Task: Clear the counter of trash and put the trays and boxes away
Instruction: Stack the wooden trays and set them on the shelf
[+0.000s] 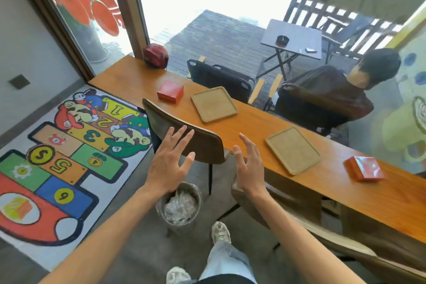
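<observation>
Two empty tan trays lie on the long wooden counter (265, 120): one tray (213, 104) toward the left, the other tray (292, 150) nearer the right. A red box (170, 91) sits left of the first tray, and a second red box (364, 168) lies at the right. My left hand (169, 161) and my right hand (250, 163) hover with fingers spread and hold nothing, above a trash bin (179, 206) on the floor lined with clear plastic and holding crumpled trash.
A brown chair (196, 138) stands between me and the counter, a second chair (322, 235) at my right. A red helmet (155, 55) rests at the counter's far left end. A person sits outside behind the glass. A game mat (57, 163) covers the floor at left.
</observation>
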